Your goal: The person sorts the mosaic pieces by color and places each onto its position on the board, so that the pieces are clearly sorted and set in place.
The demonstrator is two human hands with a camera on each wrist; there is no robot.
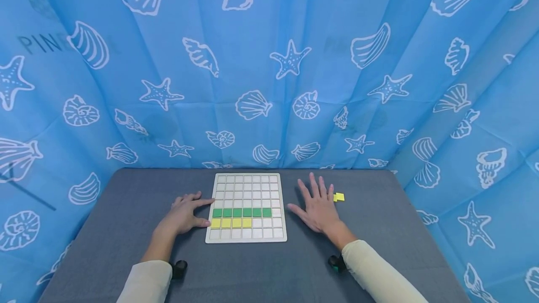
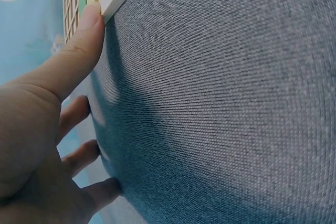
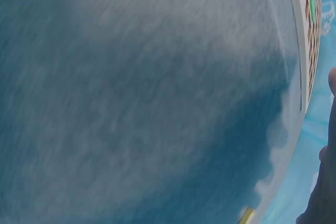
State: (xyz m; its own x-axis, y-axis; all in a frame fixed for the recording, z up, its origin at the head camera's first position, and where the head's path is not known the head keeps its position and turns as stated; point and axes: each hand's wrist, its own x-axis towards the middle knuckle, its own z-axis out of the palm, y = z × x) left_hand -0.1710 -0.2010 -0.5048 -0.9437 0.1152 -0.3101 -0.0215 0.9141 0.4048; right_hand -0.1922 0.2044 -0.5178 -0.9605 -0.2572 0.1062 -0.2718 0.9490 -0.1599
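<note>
A white gridded board (image 1: 246,241) lies on the grey table, with a row of green square tiles (image 1: 237,212) above a shorter row of yellow square tiles (image 1: 226,223). My left hand (image 1: 182,215) rests at the board's left edge, its thumb and index finger touching the rim. In the left wrist view the thumb (image 2: 79,51) presses the corner region while the other fingers spread over the cloth. My right hand (image 1: 322,210) is spread, palm down, to the right of the board, holding nothing visible. Just beyond its fingers lie loose yellow tiles (image 1: 340,197), partly hidden by the hand.
The grey cloth-covered table (image 1: 261,275) reaches back to a blue curtain (image 1: 269,78) printed with white shells and starfish. Dark wrist devices sit under both forearms, one a black camera (image 1: 179,269) on the left.
</note>
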